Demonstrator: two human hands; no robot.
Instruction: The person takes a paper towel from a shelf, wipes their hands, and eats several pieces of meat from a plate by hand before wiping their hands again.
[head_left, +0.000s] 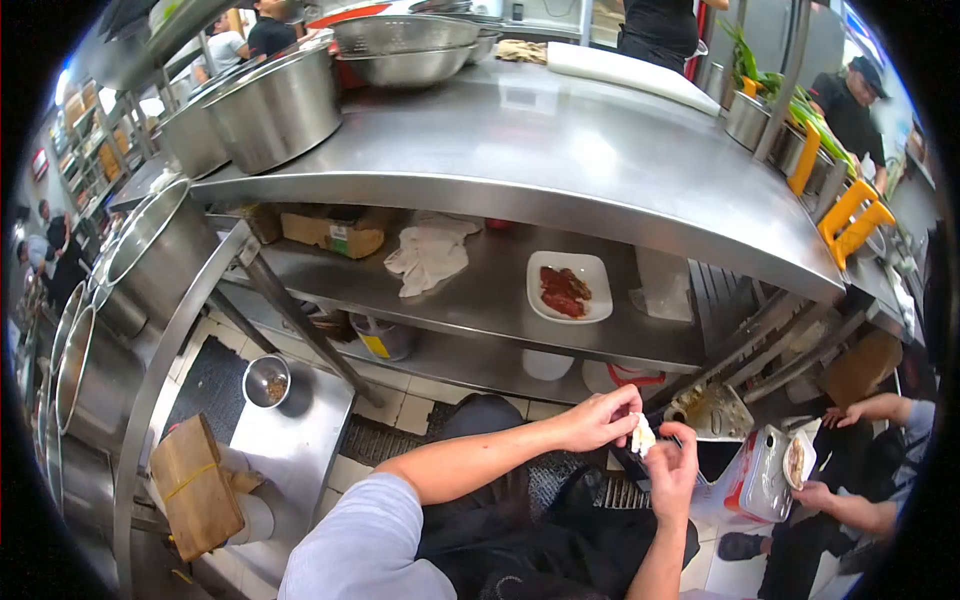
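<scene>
Between my two hands is a small whitish piece of something (643, 436), too small to name. My left hand (600, 418) comes from the left with its fingers pinched on the piece's upper side. My right hand (672, 465) is just below and to the right, thumb and fingers bent around the lower part of the same piece. Beyond them, on the shelf under the counter, stands a white square dish (537, 300) with dark red food (565, 291) in it.
A steel counter (450, 130) spans the front, with pots (275, 110) at its left. A white cloth (432, 252) lies on the shelf. At lower left are a small steel bowl (267, 381) and cardboard (195, 485). A seated co-worker (860, 500) holds a plate (799, 460) at right.
</scene>
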